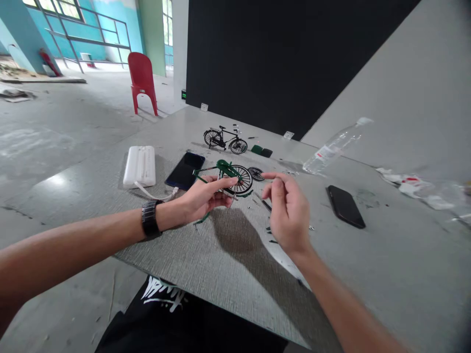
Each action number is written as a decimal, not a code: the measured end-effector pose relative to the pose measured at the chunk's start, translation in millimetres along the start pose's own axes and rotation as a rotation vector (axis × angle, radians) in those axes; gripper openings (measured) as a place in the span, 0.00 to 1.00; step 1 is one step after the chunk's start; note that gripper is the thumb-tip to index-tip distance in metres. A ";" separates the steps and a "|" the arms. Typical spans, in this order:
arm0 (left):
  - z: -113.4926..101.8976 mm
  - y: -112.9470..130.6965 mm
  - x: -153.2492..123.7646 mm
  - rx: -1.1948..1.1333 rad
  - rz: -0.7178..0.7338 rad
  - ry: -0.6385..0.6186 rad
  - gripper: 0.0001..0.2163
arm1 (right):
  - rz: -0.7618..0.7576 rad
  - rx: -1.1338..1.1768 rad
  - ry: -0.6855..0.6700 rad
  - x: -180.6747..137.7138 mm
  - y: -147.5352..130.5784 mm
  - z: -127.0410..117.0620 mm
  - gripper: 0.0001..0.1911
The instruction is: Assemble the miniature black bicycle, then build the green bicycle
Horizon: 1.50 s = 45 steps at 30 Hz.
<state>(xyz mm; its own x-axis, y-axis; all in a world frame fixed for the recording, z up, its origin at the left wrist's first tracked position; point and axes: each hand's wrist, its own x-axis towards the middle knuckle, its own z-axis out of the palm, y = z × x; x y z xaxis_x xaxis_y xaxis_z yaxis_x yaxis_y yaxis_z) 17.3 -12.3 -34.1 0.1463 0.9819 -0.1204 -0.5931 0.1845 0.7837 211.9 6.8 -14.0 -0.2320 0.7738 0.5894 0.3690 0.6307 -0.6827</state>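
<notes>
My left hand (206,197) grips a green model bicycle (230,175) by its frame, holding it just above the grey table (228,274); one spoked wheel is on it. My right hand (289,208) hovers just right of the model, fingers curled with thumb and forefinger pinched together; whether anything small sits between them I cannot make out. A loose black wheel (255,173) lies just behind my right hand. Small dark parts (271,234) are scattered under my right hand. A black watch (150,218) is on my left wrist.
A finished black model bicycle (225,138) stands at the back. A white power bank (140,165) is cabled to a phone (185,169) at left. Another phone (346,206), a tipped plastic bottle (333,146) and wrappers (415,189) lie right. A red chair (142,81) stands beyond.
</notes>
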 end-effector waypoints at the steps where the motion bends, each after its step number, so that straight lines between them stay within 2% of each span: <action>1: -0.2 -0.3 -0.1 -0.001 -0.001 -0.005 0.15 | -0.006 -0.004 0.012 2.1 2.2 -1.2 0.13; 3: -0.1 -0.8 -0.3 -0.001 -0.003 -0.007 0.15 | -0.040 -0.004 0.045 5.6 5.2 -2.8 0.10; 7: 0.0 -0.9 -0.5 0.011 -0.010 0.003 0.15 | -0.216 -0.134 0.160 9.4 4.3 -4.8 0.07; 10: -0.4 -0.6 -0.9 0.032 -0.036 -0.015 0.14 | -0.271 -0.117 0.183 8.5 2.7 -5.1 0.06; 14: 0.5 -0.7 -3.1 0.110 -0.093 -0.062 0.12 | -0.278 -0.016 0.139 4.3 4.6 -3.1 0.07; 17: 3.2 -0.6 -6.0 0.159 -0.123 -0.128 0.11 | -0.309 -0.004 0.041 2.3 4.8 -1.5 0.08; 22: 4.8 -0.3 -8.3 0.172 -0.144 -0.163 0.09 | -0.528 -0.156 -0.111 5.4 1.9 -4.5 0.11; 28: 1.6 -2.6 -5.4 0.155 -0.114 -0.176 0.09 | -0.702 -0.354 -0.151 12.0 6.3 -13.2 0.14; 34: 0.7 -3.4 -4.5 0.198 -0.125 -0.209 0.10 | -0.757 -0.387 -0.046 13.3 7.5 -15.9 0.16; 40: 0.1 -3.9 -4.4 0.201 -0.139 -0.200 0.09 | -0.833 -0.525 -0.181 14.7 7.5 -21.7 0.19; 45: 0.9 -2.8 -4.8 0.178 -0.132 -0.195 0.11 | -0.897 -0.568 -0.181 13.9 5.1 -23.9 0.19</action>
<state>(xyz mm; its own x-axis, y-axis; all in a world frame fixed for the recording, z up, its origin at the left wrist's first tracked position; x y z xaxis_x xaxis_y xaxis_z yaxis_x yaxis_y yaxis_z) 19.0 -17.5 -35.2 0.3724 0.9200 -0.1223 -0.4130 0.2822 0.8659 232.1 19.4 1.0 -0.7386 0.0693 0.6705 0.3508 0.8889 0.2945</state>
